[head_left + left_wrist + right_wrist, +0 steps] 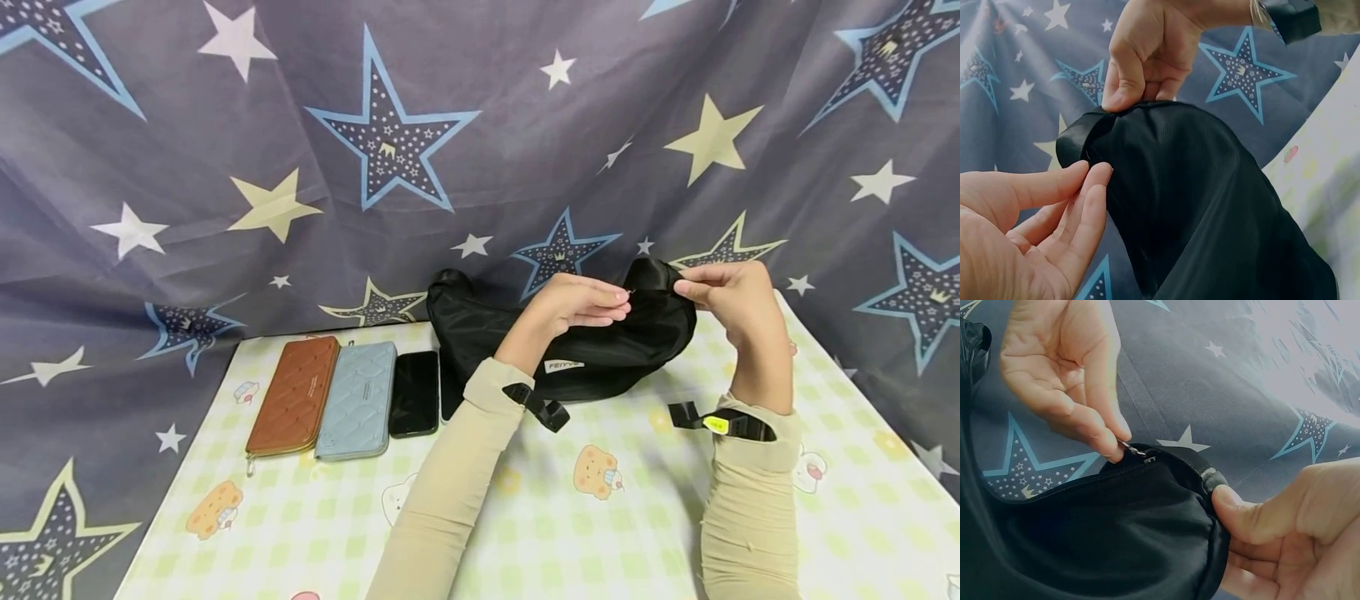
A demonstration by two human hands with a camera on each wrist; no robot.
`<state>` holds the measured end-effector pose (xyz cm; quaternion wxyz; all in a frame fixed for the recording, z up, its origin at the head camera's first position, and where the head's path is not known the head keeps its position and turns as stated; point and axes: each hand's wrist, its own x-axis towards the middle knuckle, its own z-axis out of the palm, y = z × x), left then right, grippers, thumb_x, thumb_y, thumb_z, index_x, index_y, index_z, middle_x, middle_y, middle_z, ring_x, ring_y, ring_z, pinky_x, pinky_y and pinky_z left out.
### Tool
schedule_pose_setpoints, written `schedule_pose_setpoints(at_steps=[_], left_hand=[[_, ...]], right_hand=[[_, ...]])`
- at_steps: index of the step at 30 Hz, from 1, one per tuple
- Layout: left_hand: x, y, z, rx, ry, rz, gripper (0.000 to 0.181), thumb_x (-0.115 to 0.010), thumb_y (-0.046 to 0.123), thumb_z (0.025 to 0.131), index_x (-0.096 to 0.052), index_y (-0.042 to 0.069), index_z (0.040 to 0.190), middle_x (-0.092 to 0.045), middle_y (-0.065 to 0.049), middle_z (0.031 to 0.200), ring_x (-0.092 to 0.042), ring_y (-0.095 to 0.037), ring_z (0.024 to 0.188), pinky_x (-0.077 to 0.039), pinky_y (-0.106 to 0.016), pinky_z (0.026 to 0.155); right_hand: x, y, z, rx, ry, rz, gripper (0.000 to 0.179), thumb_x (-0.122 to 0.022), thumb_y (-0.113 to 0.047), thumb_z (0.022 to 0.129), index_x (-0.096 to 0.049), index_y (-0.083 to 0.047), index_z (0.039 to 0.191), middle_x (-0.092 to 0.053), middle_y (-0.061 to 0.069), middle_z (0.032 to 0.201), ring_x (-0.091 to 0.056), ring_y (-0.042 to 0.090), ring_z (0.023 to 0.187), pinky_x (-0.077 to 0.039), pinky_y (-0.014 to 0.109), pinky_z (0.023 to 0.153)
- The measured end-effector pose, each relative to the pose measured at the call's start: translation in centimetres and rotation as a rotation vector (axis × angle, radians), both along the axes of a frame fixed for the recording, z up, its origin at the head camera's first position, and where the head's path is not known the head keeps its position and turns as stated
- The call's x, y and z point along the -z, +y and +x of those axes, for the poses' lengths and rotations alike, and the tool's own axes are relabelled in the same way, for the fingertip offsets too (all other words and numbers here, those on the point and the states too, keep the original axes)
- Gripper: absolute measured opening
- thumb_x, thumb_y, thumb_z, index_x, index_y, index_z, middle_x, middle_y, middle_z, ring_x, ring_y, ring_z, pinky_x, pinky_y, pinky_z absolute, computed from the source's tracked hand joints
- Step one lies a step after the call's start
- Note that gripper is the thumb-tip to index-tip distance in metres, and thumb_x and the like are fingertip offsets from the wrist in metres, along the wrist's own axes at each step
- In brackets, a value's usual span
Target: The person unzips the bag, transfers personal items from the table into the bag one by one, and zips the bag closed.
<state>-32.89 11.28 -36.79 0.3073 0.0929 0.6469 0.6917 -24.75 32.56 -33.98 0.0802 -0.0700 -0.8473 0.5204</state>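
Note:
A black fabric bag point(510, 333) with a white label point(564, 365) is toward the back of the table, its right end raised. My left hand point(581, 302) pinches a small metal zipper pull point(1133, 450) between thumb and fingertips, close to the bag's right end. At that same end, my right hand point(738, 296) grips the fabric edge between thumb and fingers. The slider sits at the end of the zipper line point(1072, 484). Whether the zipper is closed along its whole length I cannot tell. The bag's inside is hidden.
Left of the bag lie a brown quilted wallet point(294, 396), a light blue wallet point(357, 400) and a black phone point(414, 393), side by side. Another dark flat item point(450, 392) is partly hidden by the bag. A star-patterned curtain point(480, 167) hangs behind the checked tablecloth point(600, 533).

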Motion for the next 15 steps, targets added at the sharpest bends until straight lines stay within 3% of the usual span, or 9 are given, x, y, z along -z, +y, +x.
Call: schedule_pose_setpoints(at_steps=[4,8,11,15], left_hand=[[0.1,0.0,0.4,-0.007,0.034,0.008,0.022,-0.074,0.003,0.091,-0.076,-0.003,0.113,-0.073,-0.023,0.115,-0.077,-0.015,0.081,-0.062,-0.025,0.075],[0.1,0.2,0.9,-0.02,0.061,0.051,0.021,-0.075,0.003,0.091,-0.077,-0.002,0.111,-0.074,-0.022,0.113,-0.075,-0.011,0.076,-0.062,-0.026,0.075],[0.2,0.4,1.2,-0.039,0.068,0.068,0.019,-0.076,0.002,0.09,-0.077,-0.002,0.109,-0.075,-0.022,0.11,-0.074,-0.011,0.073,-0.062,-0.025,0.073],[0.5,0.6,1.3,-0.052,0.077,0.046,0.015,-0.076,0.002,0.089,-0.079,-0.001,0.104,-0.078,-0.02,0.103,-0.073,-0.01,0.07,-0.061,-0.021,0.068]], right_hand=[[0.0,0.0,0.0,0.006,0.017,0.014,0.038,-0.075,-0.016,0.094,-0.068,-0.045,0.071,-0.061,-0.035,0.065,-0.064,-0.012,0.065,-0.05,0.013,0.08],[0.1,0.0,0.1,-0.041,0.056,0.036,0.008,-0.073,-0.014,0.096,-0.079,-0.013,0.101,-0.061,-0.037,0.069,-0.064,-0.013,0.067,-0.049,0.005,0.07],[0.1,0.1,0.3,-0.098,0.041,0.063,0.041,-0.072,-0.02,0.097,-0.067,0.01,0.124,-0.064,-0.035,0.078,-0.065,-0.012,0.072,-0.051,0.007,0.072],[-0.1,-0.2,0.3,-0.12,0.0,0.101,0.056,-0.075,-0.035,0.094,-0.065,0.008,0.128,-0.066,-0.03,0.087,-0.063,-0.011,0.08,-0.052,0.01,0.074]])
